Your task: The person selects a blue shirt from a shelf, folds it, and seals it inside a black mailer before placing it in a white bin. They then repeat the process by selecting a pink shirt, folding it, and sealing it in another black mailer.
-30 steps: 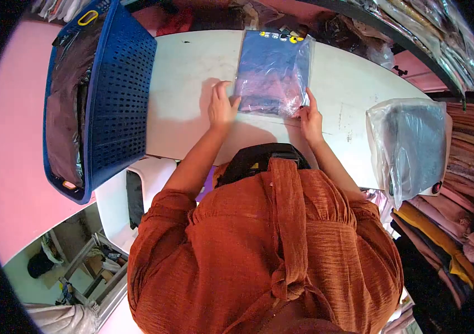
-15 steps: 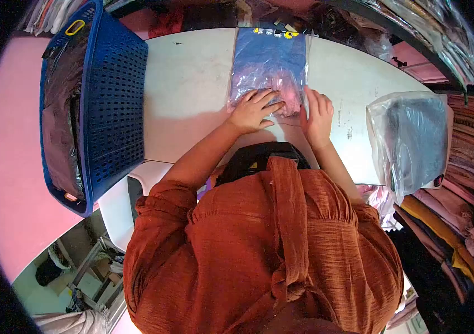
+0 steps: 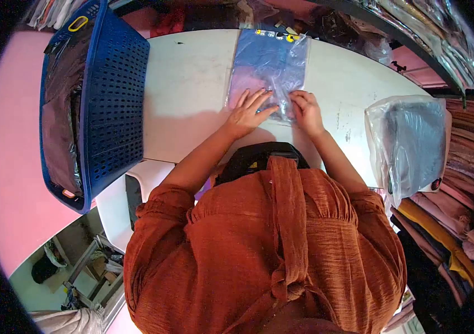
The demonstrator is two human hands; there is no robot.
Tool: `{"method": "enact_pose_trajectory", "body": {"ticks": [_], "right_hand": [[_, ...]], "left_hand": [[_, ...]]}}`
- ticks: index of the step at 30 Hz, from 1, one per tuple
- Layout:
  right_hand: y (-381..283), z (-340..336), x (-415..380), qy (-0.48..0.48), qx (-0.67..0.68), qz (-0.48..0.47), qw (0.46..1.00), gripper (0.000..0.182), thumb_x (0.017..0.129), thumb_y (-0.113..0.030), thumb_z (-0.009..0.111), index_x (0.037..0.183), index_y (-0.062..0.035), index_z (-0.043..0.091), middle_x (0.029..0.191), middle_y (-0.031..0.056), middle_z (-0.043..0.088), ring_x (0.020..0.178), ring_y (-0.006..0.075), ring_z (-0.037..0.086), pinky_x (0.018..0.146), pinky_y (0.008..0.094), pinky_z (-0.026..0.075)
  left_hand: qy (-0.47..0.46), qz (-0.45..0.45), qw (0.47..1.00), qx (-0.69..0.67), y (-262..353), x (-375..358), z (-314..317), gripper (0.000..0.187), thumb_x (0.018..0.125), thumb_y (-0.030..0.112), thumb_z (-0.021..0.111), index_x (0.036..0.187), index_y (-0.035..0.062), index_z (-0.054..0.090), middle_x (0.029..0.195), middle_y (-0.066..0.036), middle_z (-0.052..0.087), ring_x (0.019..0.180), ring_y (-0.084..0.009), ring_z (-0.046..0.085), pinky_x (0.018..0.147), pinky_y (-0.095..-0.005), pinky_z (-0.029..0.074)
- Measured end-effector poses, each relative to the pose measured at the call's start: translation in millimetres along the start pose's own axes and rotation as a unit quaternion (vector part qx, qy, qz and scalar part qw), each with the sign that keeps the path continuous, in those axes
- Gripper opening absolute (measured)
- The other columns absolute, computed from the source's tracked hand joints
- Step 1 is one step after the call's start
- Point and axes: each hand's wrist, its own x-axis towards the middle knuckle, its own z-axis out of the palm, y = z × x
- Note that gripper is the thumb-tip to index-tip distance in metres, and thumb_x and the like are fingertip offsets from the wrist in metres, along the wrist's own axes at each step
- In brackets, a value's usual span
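A clear plastic bag [image 3: 270,72] lies on the white table, holding a folded blue garment [image 3: 276,53] with yellow, white and dark figures along its far edge. At the bag's near left part rests my left hand [image 3: 248,114], its fingers spread over the plastic. My right hand [image 3: 308,111] is at the near right corner, with bent fingertips pinching the plastic. Between both hands the near end of the bag looks crumpled and shiny.
To the left stands a tall blue basket [image 3: 117,94] with dark plastic-wrapped contents. Another bagged dark garment [image 3: 409,145] lies on the right of the white table [image 3: 187,72]. Stacks of folded cloth [image 3: 468,161] fill the right side, and a shelf [image 3: 393,33] crosses the far right.
My right hand has moved a little inward, and its stretched fingers have closed on the bag's near corner. The pink patch at the near end no longer shows. My left hand stays nearly in place.
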Motion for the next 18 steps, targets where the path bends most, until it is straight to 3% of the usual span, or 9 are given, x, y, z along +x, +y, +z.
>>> {"method": "enact_pose_trajectory", "body": {"ticks": [2, 4, 5, 9, 11, 12, 15, 18], "right_hand": [[10, 10, 0, -0.022, -0.027, -0.026, 0.999, 0.025, 0.074, 0.002, 0.062, 0.098, -0.0029, 0.066, 0.106, 0.0116, 0.061, 0.097, 0.031, 0.057, 0.085, 0.0372, 0.048], [2, 19, 4, -0.043, 0.011, -0.078, 0.996, 0.024, 0.072, 0.002, 0.062, 0.096, -0.0024, 0.066, 0.108, 0.0115, 0.061, 0.097, 0.0315, 0.057, 0.086, 0.0374, 0.048], [-1, 21, 5, -0.06, 0.009, -0.092, 0.994, 0.024, 0.07, 0.0, 0.063, 0.094, -0.0027, 0.066, 0.107, 0.0109, 0.06, 0.096, 0.0308, 0.057, 0.085, 0.0366, 0.047], [-18, 26, 17, -0.095, -0.077, -0.133, 0.983, 0.026, 0.069, -0.003, 0.064, 0.095, -0.0037, 0.066, 0.104, 0.0111, 0.06, 0.095, 0.0307, 0.056, 0.084, 0.036, 0.047], [-20, 36, 21, -0.075, -0.053, -0.146, 0.985, 0.027, 0.069, -0.005, 0.065, 0.095, -0.0044, 0.067, 0.102, 0.0113, 0.059, 0.093, 0.0305, 0.055, 0.083, 0.0363, 0.047], [-24, 42, 22, -0.076, -0.054, -0.148, 0.985, 0.027, 0.069, -0.005, 0.065, 0.095, -0.0044, 0.067, 0.102, 0.0113, 0.059, 0.093, 0.0305, 0.055, 0.083, 0.0363, 0.047], [-31, 54, 28, -0.098, 0.018, -0.134, 0.986, 0.033, 0.069, -0.005, 0.065, 0.102, -0.0056, 0.066, 0.105, 0.0108, 0.059, 0.095, 0.031, 0.055, 0.083, 0.0366, 0.047], [-31, 48, 35, -0.128, 0.026, -0.146, 0.981, 0.037, 0.071, -0.005, 0.063, 0.107, -0.008, 0.065, 0.11, 0.01, 0.058, 0.098, 0.0306, 0.054, 0.086, 0.0372, 0.046]], "left_hand": [[0.014, 0.008, 0.999, 0.039, -10, -10, 2, 0.039, 0.082, 0.018, 0.055, 0.12, 0.0257, 0.059, 0.138, -0.006, 0.042, 0.13, -0.0299, 0.036, 0.106, -0.0545, 0.025], [0.055, -0.084, 0.993, 0.06, -15, -20, -6, 0.036, 0.086, 0.013, 0.047, 0.116, 0.027, 0.062, 0.136, -0.003, 0.045, 0.128, -0.0291, 0.038, 0.105, -0.0519, 0.027], [0.055, -0.11, 0.991, 0.058, -18, -26, -8, 0.037, 0.081, 0.017, 0.056, 0.117, 0.0223, 0.062, 0.136, -0.006, 0.044, 0.126, -0.0296, 0.039, 0.105, -0.0461, 0.029], [0.047, -0.159, 0.984, -0.064, -1, -33, -12, 0.049, 0.077, 0.022, 0.064, 0.124, 0.0119, 0.056, 0.136, -0.012, 0.042, 0.125, -0.0316, 0.039, 0.105, -0.0424, 0.029], [0.099, -0.152, 0.981, -0.066, 14, -27, -11, 0.07, 0.075, 0.024, 0.068, 0.134, -0.0008, 0.041, 0.139, -0.019, 0.038, 0.128, -0.0356, 0.035, 0.108, -0.0432, 0.026], [0.102, -0.152, 0.981, -0.065, 13, -27, -6, 0.07, 0.075, 0.024, 0.068, 0.134, -0.0008, 0.041, 0.139, -0.019, 0.038, 0.128, -0.0356, 0.035, 0.108, -0.0432, 0.026], [0.115, -0.265, 0.956, -0.058, 3, -26, 9, 0.077, 0.082, 0.027, 0.061, 0.141, -0.0044, 0.022, 0.145, -0.025, 0.026, 0.136, -0.041, 0.02, 0.11, -0.05, 0.018], [0.137, -0.269, 0.953, -0.031, -2, -27, 10, 0.078, 0.082, 0.028, 0.06, 0.141, -0.0051, 0.021, 0.146, -0.025, 0.024, 0.137, -0.042, 0.019, 0.11, -0.051, 0.017]]}}
